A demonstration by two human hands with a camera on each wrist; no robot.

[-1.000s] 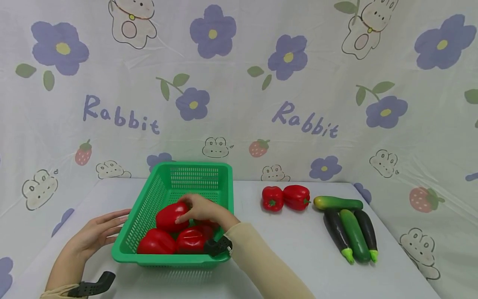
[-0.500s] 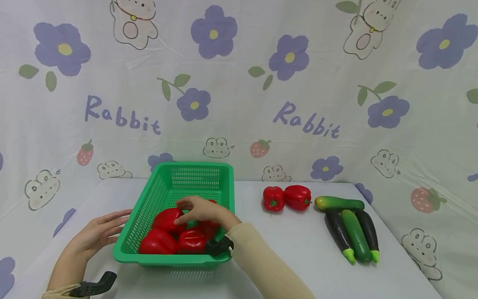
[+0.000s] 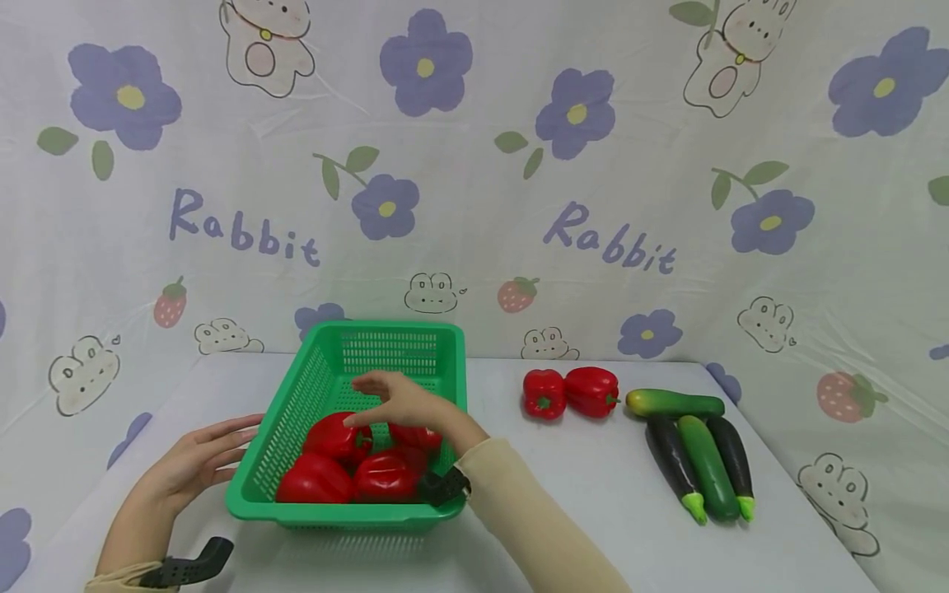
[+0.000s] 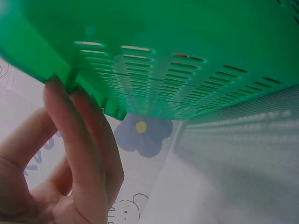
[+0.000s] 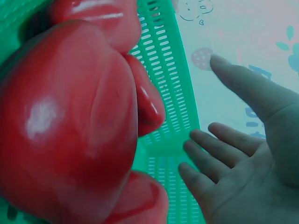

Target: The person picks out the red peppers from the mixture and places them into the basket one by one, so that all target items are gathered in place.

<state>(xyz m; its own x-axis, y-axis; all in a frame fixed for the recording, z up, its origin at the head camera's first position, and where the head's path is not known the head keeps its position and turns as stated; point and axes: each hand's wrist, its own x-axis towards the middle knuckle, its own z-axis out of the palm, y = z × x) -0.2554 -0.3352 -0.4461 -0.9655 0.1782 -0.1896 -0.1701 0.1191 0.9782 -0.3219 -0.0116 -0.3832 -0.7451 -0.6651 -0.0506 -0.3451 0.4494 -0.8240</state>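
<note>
A green basket [image 3: 341,512] stands on the table with several red bell peppers in its near half. My right hand [image 3: 415,410] hovers over them, thumb and fingers spread and holding nothing. Just below its thumb lies one bell pepper [image 3: 326,436], its green stem turned right. Another bell pepper [image 5: 70,121] fills much of the right wrist view, apart from the open palm. At the basket's left side is my left hand [image 3: 189,463], fingers extended. In the left wrist view those fingertips [image 4: 55,88] rest at the underside of the rim.
Two more red bell peppers [image 3: 591,391] lie on the white table [image 3: 563,478] right of the basket. Farther right are a cucumber [image 3: 675,403] lying crosswise, a green one [image 3: 704,465] and two dark eggplants [image 3: 670,461]. A patterned cloth [image 3: 474,189] hangs behind.
My right hand has let go of a bell pepper, which now lies lower in the basket, and has risen slightly off it. The left hand stays at the basket's side.
</note>
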